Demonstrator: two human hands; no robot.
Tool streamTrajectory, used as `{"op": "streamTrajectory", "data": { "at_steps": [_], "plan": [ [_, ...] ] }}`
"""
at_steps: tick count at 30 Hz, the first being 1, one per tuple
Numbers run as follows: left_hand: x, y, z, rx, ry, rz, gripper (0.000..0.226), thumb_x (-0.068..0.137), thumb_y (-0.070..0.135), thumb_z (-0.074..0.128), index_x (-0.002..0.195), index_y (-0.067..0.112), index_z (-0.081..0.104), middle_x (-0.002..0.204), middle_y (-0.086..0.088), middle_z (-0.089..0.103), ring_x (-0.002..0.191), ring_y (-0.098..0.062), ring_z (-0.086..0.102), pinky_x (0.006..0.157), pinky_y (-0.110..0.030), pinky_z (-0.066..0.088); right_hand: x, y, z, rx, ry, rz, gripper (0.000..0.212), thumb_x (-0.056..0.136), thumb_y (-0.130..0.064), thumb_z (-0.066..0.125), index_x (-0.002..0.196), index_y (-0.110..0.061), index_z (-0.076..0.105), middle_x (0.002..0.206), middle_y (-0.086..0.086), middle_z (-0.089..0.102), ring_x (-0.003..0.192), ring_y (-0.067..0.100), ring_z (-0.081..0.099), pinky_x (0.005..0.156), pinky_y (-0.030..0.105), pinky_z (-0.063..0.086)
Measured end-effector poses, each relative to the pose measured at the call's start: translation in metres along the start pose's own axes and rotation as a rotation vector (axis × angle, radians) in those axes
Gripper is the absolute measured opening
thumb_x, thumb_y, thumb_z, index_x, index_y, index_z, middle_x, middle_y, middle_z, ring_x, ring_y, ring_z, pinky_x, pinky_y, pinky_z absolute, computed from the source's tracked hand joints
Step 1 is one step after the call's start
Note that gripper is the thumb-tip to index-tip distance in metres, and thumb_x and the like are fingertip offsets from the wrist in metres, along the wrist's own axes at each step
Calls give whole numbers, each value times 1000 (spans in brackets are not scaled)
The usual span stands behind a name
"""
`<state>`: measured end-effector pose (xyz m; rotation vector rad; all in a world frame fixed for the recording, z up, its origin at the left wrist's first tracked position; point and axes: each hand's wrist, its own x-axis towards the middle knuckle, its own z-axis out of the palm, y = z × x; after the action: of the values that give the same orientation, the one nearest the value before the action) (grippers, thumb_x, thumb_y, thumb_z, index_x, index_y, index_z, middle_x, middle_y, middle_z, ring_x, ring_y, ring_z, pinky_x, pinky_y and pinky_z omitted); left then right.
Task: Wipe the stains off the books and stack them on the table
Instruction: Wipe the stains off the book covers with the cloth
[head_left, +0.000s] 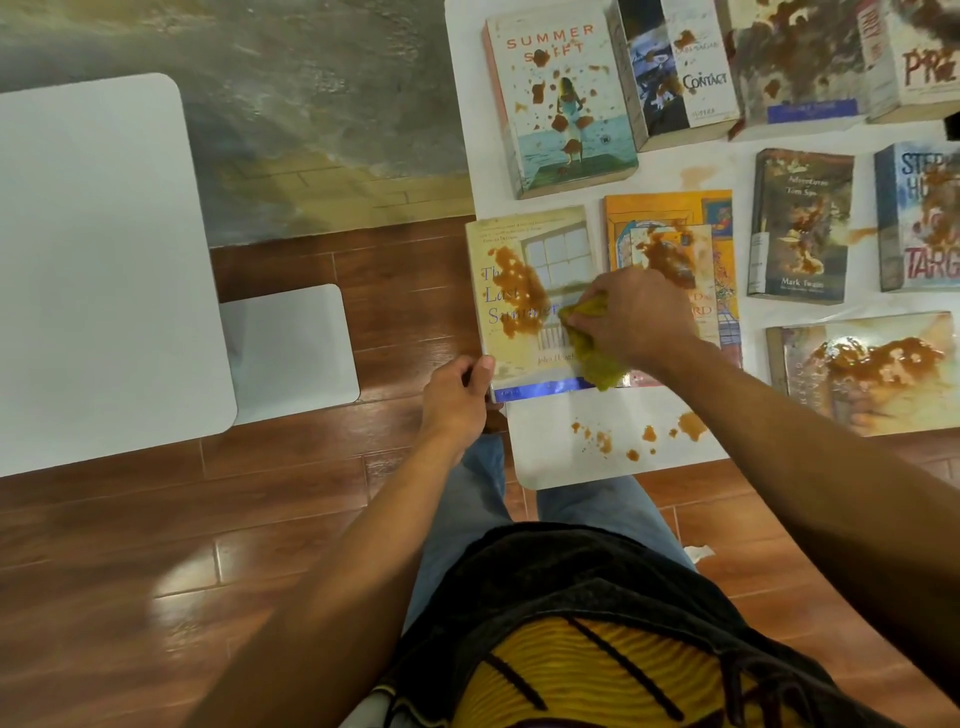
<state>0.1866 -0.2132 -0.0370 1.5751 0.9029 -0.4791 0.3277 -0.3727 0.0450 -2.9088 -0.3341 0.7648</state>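
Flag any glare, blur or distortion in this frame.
Head view: wide-angle bending at the edges; glare patches on the wood floor; right hand and yellow cloth smeared by motion blur; left hand and the book it grips stay fairly sharp.

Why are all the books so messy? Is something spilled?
Yes. Orange-brown goo is splattered over every book cover, such as the Last Summer book and the Summer book, and drips dot the white table near its front edge. The right hand wipes with a yellow cloth.
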Motion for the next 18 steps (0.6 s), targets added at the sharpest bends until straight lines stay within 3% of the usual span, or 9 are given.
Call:
{"op": "streamTrajectory", "data": {
  "at_steps": [3, 7, 12, 16, 18],
  "plan": [
    [-2, 1, 0, 0, 14, 16, 27, 104, 38, 50, 109, 16, 66, 102, 5, 74, 81, -10, 74, 77, -37, 63, -4, -5, 2, -26, 18, -15, 31, 89, -52, 67, 103, -24, 72, 93, 0, 69, 82, 21, 64, 70, 34, 56],
    [-2, 6, 0, 21, 18, 22, 28, 104, 37, 50, 111, 16, 66, 104, 4, 73, 78, -8, 73, 64, -23, 60, -20, -9, 13, -192, -68, -240, 33, 92, -53, 62, 106, -24, 71, 96, -1, 66, 83, 18, 59, 67, 29, 43],
    [-3, 7, -1, 29, 22, 19, 28, 104, 37, 49, 110, 14, 65, 106, 3, 73, 81, -9, 73, 61, -19, 57, -1, -8, 0, -60, 38, -69, 32, 90, -52, 66, 106, -25, 71, 99, 2, 70, 89, 22, 62, 73, 34, 53],
    [-3, 8, -1, 61, 13, 22, 30, 104, 38, 50, 108, 14, 67, 105, 2, 73, 82, -10, 73, 59, -17, 55, -23, -15, 15, -158, -115, -327, 29, 90, -52, 64, 103, -27, 69, 98, -1, 66, 87, 21, 62, 71, 33, 49],
    [-1, 8, -3, 93, 6, 29, 30, 103, 39, 52, 108, 14, 68, 105, 2, 73, 86, -11, 72, 60, -17, 55, -25, -12, 14, -188, -110, -367, 30, 90, -52, 64, 104, -26, 67, 101, -1, 65, 91, 24, 64, 72, 34, 49]
  ]
}}
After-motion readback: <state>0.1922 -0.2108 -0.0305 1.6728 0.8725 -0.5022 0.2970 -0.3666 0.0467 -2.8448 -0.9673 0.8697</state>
